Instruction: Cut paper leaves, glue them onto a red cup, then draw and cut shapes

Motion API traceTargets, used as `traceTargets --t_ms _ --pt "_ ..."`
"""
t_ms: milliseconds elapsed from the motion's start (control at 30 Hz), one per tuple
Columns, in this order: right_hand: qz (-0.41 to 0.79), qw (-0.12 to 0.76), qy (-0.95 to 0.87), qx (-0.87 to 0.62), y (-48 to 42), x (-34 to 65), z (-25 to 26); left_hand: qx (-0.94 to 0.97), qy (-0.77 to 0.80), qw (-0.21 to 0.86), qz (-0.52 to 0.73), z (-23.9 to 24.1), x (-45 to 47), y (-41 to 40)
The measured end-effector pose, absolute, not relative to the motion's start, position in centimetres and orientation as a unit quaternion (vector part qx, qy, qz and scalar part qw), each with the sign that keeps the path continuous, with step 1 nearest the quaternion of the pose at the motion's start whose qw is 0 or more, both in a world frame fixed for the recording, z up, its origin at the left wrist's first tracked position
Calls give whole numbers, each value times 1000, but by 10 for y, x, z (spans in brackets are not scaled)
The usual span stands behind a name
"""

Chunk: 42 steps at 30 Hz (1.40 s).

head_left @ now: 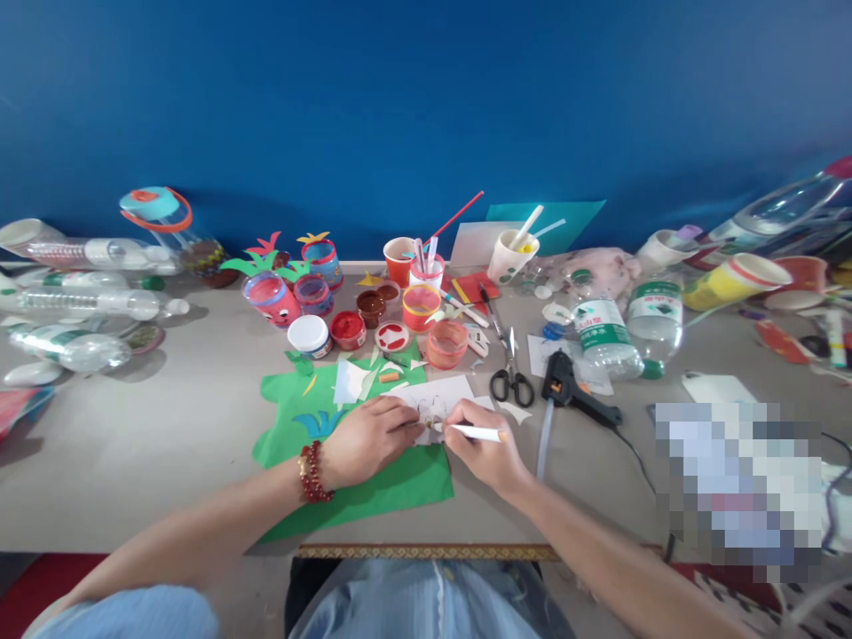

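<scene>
My right hand [489, 448] is closed around a white marker pen [480, 433] with an orange end, its tip at a white paper [459, 388]. Dark drawn lines show on that paper between my hands. My left hand [373, 435], with red bead bracelets at the wrist, presses on the paper's left part with fingers bent and close together. Beneath lies a large green sheet [373, 493]. Blue cut-out leaves [318, 424] and small paper scraps sit beside my left hand. Black-handled scissors [511, 382] lie beyond my right hand.
A black glue gun [572, 390] lies to the right, its cord trailing. Paint pots [348, 330] and decorated cups [272, 300] stand behind the green sheet. Plastic bottles [603, 333] crowd the right, more bottles [70, 344] the left. A blue wall [399, 115] closes off the back.
</scene>
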State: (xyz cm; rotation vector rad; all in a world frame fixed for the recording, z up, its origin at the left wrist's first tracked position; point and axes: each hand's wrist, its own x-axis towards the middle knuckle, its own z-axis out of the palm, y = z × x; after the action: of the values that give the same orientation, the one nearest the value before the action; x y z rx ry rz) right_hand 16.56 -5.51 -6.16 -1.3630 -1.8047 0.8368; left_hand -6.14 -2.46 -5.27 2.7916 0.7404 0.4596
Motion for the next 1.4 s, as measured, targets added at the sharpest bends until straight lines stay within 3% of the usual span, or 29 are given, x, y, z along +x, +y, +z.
traceTargets --t_ms 767,1033,1400 --pt "323 369 -696 -525 -55 167 -61 951 249 102 155 -49 -61 -25" --pt "382 468 -581 -545 -56 169 -61 946 242 113 182 -48 -61 -23" --pt "396 495 -562 -531 -55 168 -57 925 263 175 212 -47 -61 -22"
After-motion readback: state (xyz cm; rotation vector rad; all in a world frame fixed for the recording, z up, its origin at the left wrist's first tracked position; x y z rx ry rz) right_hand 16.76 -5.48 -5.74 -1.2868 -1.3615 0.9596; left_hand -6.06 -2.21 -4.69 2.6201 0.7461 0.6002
